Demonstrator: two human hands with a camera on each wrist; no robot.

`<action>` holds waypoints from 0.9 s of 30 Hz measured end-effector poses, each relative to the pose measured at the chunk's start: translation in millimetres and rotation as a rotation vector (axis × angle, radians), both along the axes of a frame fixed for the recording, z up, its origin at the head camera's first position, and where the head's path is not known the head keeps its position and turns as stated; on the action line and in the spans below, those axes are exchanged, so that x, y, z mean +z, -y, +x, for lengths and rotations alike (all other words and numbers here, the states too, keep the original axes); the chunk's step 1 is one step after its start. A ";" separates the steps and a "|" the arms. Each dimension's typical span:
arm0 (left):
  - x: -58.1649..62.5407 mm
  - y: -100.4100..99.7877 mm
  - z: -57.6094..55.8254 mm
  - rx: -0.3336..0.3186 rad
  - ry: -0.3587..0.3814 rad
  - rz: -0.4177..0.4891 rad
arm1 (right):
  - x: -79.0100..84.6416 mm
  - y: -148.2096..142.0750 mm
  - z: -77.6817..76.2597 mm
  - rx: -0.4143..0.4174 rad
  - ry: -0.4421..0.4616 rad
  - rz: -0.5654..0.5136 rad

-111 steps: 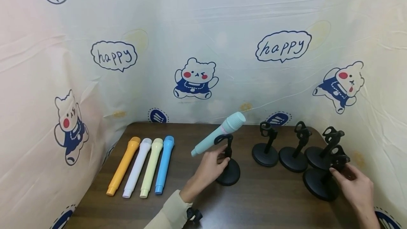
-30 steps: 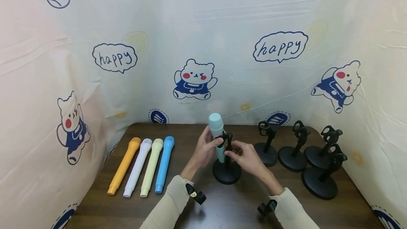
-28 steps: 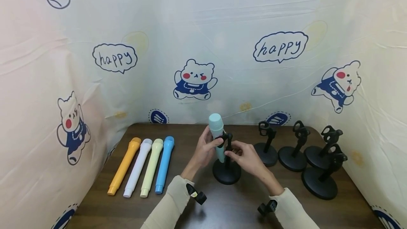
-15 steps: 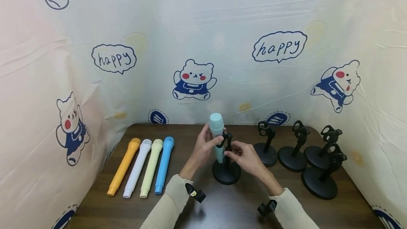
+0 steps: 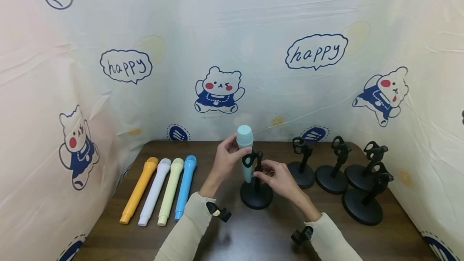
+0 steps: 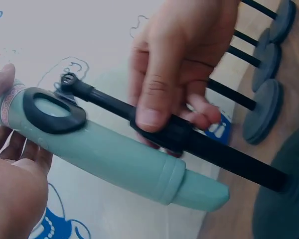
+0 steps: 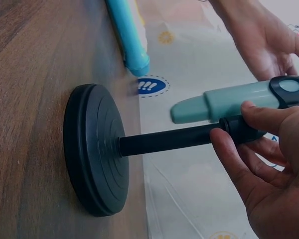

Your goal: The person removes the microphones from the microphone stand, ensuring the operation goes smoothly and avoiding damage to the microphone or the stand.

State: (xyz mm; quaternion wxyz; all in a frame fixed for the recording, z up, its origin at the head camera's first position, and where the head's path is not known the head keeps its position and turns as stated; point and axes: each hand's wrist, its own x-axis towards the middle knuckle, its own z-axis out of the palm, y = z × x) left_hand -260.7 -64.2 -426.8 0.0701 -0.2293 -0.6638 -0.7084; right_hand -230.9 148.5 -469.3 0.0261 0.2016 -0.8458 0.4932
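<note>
A mint-green microphone (image 5: 244,135) stands nearly upright at mid-table. My left hand (image 5: 225,160) holds it just below its head, the thumb in front and fingers behind. Beside it rises the post of a black microphone stand (image 5: 256,197), whose round base rests on the table. My right hand (image 5: 280,177) pinches that post at its thicker collar (image 7: 234,130). The stand's oval clip (image 6: 55,110) lies against the microphone's body; whether it goes all the way round cannot be told. The microphone's narrow tail (image 7: 189,110) hangs beside the post, above the base.
On the left lie an orange microphone (image 5: 139,190), a white one (image 5: 154,192), a pale yellow one (image 5: 170,192) and a blue one (image 5: 185,187). Several black stands (image 5: 331,179) group at the right. A printed cloth (image 5: 217,31) hangs behind the table (image 5: 253,241).
The microphone has gone from tilted to nearly upright. My left hand has left the post for the microphone, lately sliding slightly up. My right hand came from a right-hand stand to this post.
</note>
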 end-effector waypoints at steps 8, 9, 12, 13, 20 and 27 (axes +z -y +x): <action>29.4 2.5 0.1 -0.027 -0.025 0.059 | 0.0 0.9 -0.7 0.021 -0.007 -0.010; 33.4 2.4 -0.1 -0.039 -0.027 0.073 | -0.1 0.8 -0.8 0.022 -0.007 -0.010; 44.0 1.6 -1.1 -0.068 -0.046 0.101 | -0.3 0.4 -0.9 0.022 -0.004 -0.006; 47.0 1.2 -1.7 -0.070 -0.054 0.108 | -0.2 0.2 -0.9 0.021 -0.002 -0.005; 69.1 -5.3 -7.4 -0.018 -0.127 0.177 | 1.5 -0.3 0.0 0.017 0.008 -0.009; 98.5 -1.0 -10.8 0.011 -0.206 0.359 | 1.1 -0.7 0.0 0.017 0.016 -0.008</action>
